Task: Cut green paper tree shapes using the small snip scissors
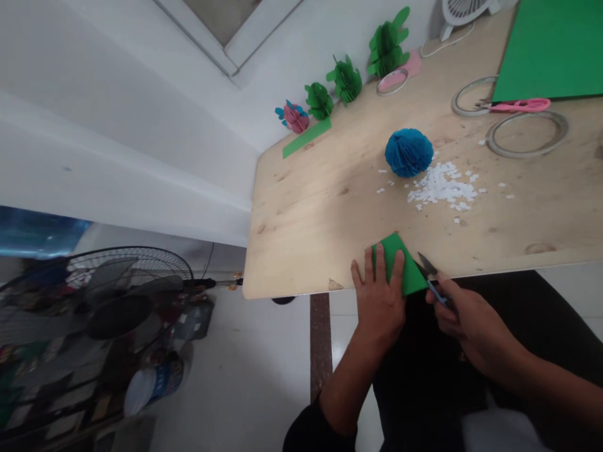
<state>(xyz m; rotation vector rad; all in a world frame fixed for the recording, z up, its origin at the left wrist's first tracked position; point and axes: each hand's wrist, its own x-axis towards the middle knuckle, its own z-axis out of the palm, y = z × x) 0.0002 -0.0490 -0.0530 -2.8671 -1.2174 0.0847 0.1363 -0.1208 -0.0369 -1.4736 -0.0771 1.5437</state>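
Observation:
A small piece of green paper lies at the table's front edge, one corner reaching past it. My left hand presses down on it, fingers spread and stretched out. In my right hand is a pair of scissors with a bluish handle, the blades pointing away from me beside the paper's right edge. Whether the blades touch the paper I cannot tell. Beyond my hands, a blue honeycomb paper ball sits near a scatter of small white paper bits.
Green paper figures and a pink one line the wall. Tape rolls, pink scissors and a large green sheet lie at right on the wooden table. A floor fan stands left.

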